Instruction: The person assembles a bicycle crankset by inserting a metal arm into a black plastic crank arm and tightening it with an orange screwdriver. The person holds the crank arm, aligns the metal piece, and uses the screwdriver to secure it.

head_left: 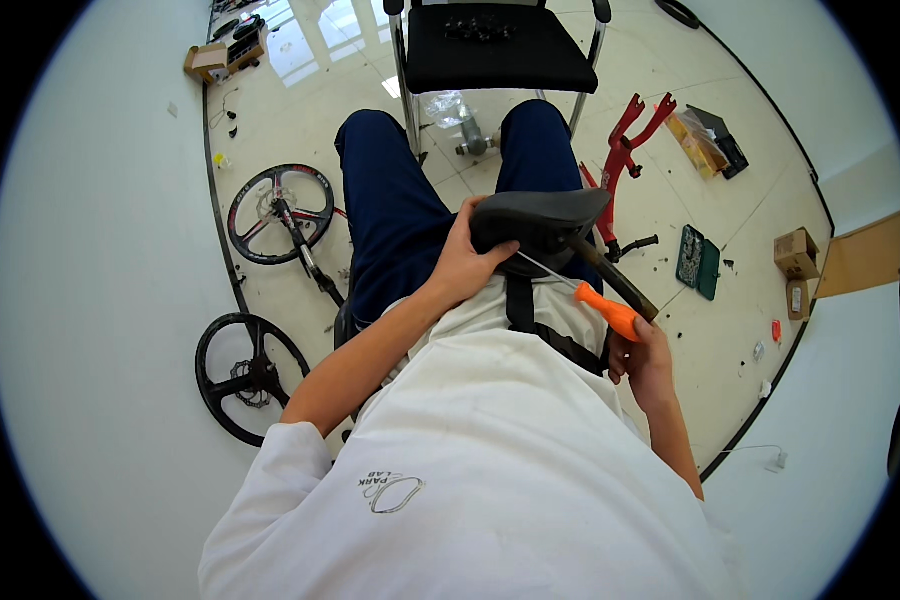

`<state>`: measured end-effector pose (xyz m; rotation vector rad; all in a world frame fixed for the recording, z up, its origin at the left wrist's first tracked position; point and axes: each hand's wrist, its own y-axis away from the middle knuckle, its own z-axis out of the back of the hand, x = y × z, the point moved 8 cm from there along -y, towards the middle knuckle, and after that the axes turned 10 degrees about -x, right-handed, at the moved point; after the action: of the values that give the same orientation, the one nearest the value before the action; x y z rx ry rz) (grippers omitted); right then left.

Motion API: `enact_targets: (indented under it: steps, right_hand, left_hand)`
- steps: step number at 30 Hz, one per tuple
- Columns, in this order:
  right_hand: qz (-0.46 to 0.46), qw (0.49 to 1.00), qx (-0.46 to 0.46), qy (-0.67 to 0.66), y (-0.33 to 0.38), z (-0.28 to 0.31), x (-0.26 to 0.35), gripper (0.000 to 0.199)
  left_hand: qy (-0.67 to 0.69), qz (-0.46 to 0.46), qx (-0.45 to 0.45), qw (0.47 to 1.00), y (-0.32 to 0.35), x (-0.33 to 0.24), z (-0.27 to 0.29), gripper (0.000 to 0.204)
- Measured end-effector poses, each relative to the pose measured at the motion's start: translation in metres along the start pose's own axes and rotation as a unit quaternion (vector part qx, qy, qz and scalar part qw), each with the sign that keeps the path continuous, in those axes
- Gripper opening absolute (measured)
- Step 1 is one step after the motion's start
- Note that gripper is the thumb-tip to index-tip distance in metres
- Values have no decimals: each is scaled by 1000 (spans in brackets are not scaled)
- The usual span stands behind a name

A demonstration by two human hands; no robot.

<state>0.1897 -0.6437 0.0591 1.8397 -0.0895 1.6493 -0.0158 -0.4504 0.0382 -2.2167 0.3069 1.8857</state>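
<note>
A black bicycle saddle (540, 215) rests across my lap, tilted, with its metal seat post (615, 278) pointing down to the right. My left hand (467, 262) grips the saddle's left end, fingers over the far side and thumb along the near edge. In my right hand (645, 362) is a screwdriver (607, 311) with an orange handle. Its thin shaft runs up and left to the underside of the saddle, close to my left thumb. Whether the tip sits on a screw cannot be made out. The seat post's lower end lies beside my right fingers.
A black chair (495, 48) with small dark parts on its seat stands ahead. Spoked wheels (281, 214) and a black wheel (254, 380) lie left. To the right are a red frame part (620, 165), a green tool case (697, 262) and cardboard boxes (796, 254).
</note>
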Motion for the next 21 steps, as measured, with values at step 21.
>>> enact_targets:
  steps: [21]
  right_hand:
    - [204,965,-17,165,23,-3,44,26]
  left_hand:
    - [79,62,-45,994,-7,24,6,48]
